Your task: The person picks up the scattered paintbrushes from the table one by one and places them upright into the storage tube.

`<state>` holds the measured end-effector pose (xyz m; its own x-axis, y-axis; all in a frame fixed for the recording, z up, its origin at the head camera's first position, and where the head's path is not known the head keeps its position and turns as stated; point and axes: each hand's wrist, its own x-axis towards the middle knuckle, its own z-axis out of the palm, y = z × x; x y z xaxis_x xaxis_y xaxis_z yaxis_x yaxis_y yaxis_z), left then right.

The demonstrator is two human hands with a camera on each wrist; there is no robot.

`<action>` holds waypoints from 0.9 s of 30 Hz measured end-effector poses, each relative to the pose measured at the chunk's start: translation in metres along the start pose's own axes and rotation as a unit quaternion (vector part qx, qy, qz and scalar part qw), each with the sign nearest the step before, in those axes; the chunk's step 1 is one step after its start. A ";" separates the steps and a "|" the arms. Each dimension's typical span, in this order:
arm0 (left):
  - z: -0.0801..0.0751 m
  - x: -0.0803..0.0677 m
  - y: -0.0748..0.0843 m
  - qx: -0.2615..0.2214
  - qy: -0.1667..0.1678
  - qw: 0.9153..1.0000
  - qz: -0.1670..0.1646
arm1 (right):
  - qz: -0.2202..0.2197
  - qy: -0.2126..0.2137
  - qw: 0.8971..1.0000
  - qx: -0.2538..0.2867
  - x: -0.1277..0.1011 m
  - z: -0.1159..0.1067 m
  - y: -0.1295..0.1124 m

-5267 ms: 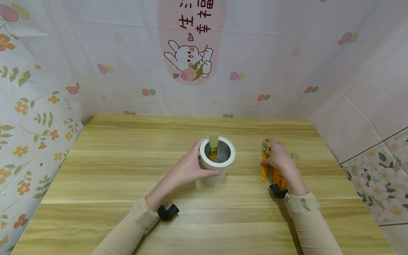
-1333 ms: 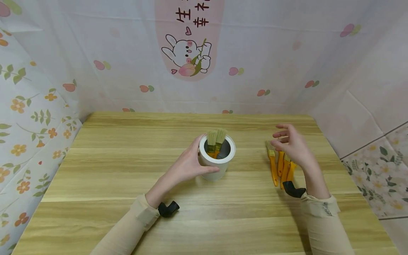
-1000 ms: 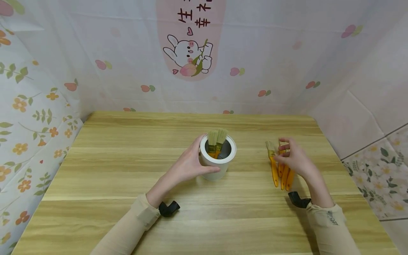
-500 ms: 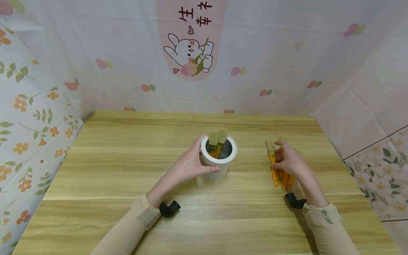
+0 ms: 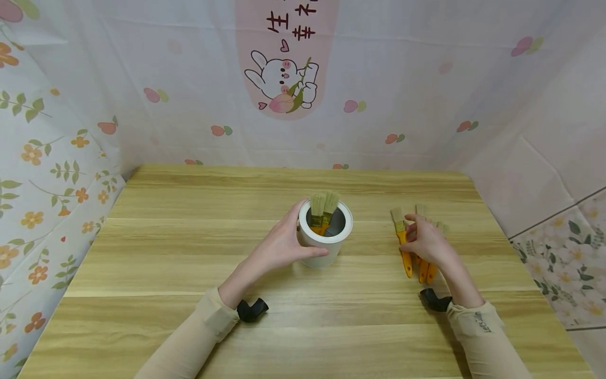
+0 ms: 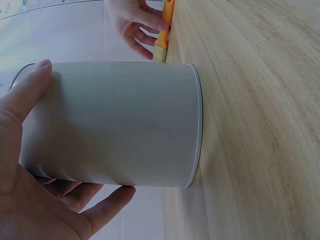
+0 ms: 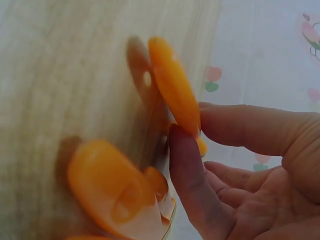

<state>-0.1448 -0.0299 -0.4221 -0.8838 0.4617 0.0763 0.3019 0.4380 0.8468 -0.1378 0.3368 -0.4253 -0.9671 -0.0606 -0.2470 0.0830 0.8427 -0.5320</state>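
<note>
I am holding the white cup (image 5: 325, 243) with my left hand (image 5: 279, 247), fingers wrapped round its side, and it is standing in the middle of the desk (image 5: 189, 263) with two brushes (image 5: 323, 211) already sticking up inside. My right hand (image 5: 426, 243) is pinching the orange handle of one paintbrush (image 5: 402, 243) that is lying at the left edge of the little pile of brushes (image 5: 426, 263) to the right of the cup. The handle is thin and smooth, so it could be slipping out of my fingers, or I could be bumping the other brushes and rolling them away, and the tall cup could be tipping if I knock its rim.
</note>
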 end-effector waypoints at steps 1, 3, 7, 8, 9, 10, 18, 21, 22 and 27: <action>0.000 0.000 0.000 0.000 0.000 1.000 0.001 | 0.001 -0.003 1.000 -0.001 0.000 0.000 -0.001; 0.000 0.000 0.000 0.003 0.001 1.000 0.002 | 0.002 -0.005 1.000 0.001 0.000 -0.001 -0.002; 0.000 0.000 -0.001 0.002 0.002 1.000 0.003 | -0.003 0.009 0.999 0.036 -0.003 -0.003 -0.008; 0.000 0.000 -0.001 0.002 0.002 1.000 0.003 | -0.007 0.018 0.999 0.048 -0.004 -0.003 -0.010; 0.000 0.000 -0.001 0.003 0.002 1.000 0.002 | -0.011 0.027 0.998 0.061 -0.005 -0.004 -0.012; 0.000 0.001 0.000 0.002 0.002 1.000 0.002 | -0.016 0.038 0.997 0.070 -0.007 -0.005 -0.015; 0.001 0.001 -0.001 0.004 0.002 1.000 0.006 | -0.086 0.144 0.980 0.106 -0.021 -0.018 -0.044; 0.001 0.001 -0.001 0.001 0.003 1.000 0.006 | -0.109 0.177 0.969 0.134 -0.024 -0.020 -0.060; 0.000 0.001 -0.001 0.001 0.003 1.000 0.005 | -0.117 0.188 0.964 0.146 -0.025 -0.020 -0.066; 0.000 0.000 -0.002 -0.003 0.002 1.000 0.004 | -0.169 0.232 0.931 0.223 -0.027 -0.022 -0.096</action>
<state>-0.1454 -0.0307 -0.4242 -0.8829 0.4619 0.0843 0.3063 0.4305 0.8490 -0.1249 0.2692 -0.3492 -0.9471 0.0435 0.3179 -0.2537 0.5047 -0.8252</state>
